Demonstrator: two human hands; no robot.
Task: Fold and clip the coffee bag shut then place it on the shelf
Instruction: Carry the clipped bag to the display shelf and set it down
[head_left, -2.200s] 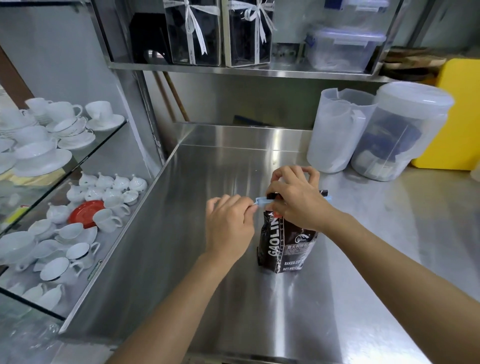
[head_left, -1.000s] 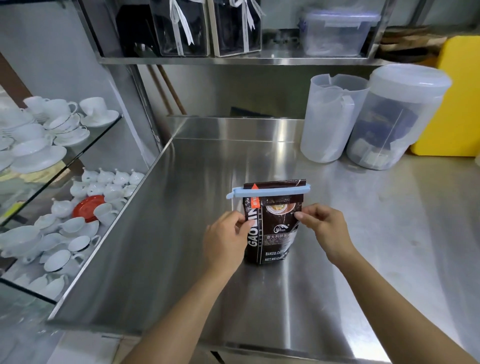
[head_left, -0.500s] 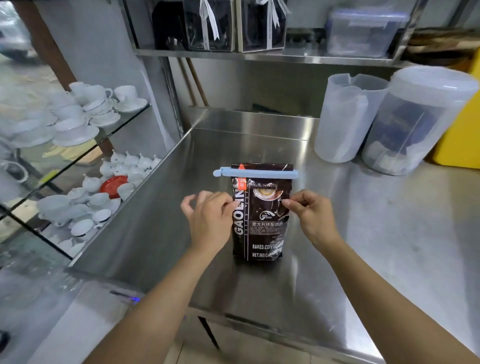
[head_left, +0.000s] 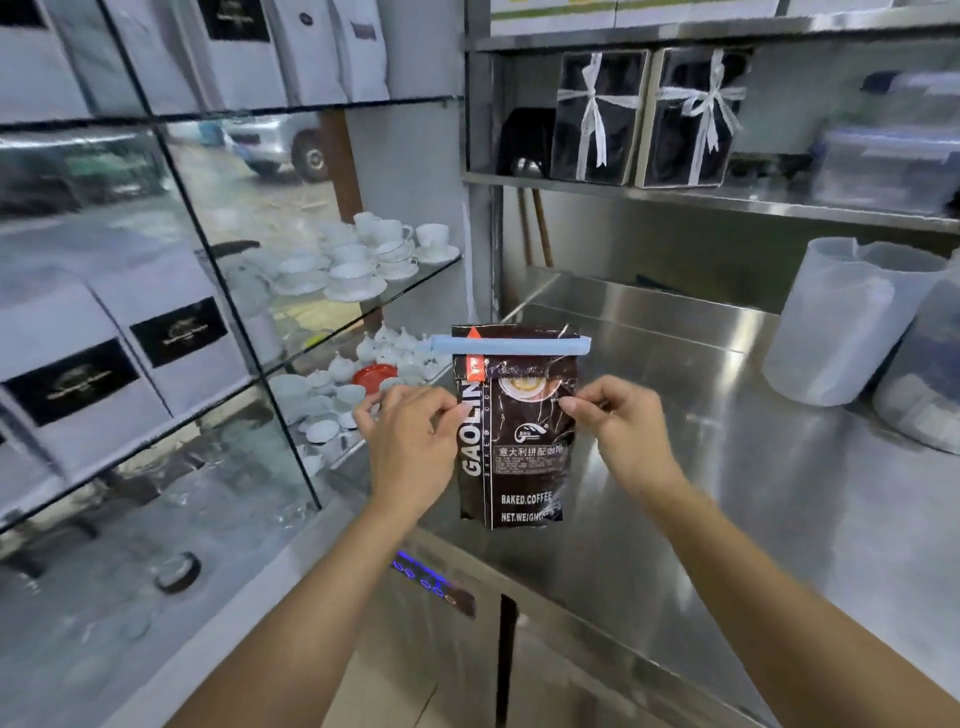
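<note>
Head-worn wide view, facing forward and down, close over counter (head_left: 727, 467)

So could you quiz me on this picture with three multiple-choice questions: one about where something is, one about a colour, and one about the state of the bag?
1. Where is the red saucer?
A. Among white cups on the lower glass shelf, left of the coffee bag
B. On the steel counter beside the jug
C. On the top shelf by the ribboned boxes

2. What colour is the clip across the coffee bag?
A. Yellow
B. Light blue
C. Black

3. How is the coffee bag held?
A. Lying flat, untouched
B. In one hand only
C. Upright, pinched at its sides by both hands

Answers:
1 A: the saucer sits amid white crockery behind the left hand.
2 B: the bar across the bag's top is pale blue.
3 C: the left hand and right hand each grip a side edge.
</note>
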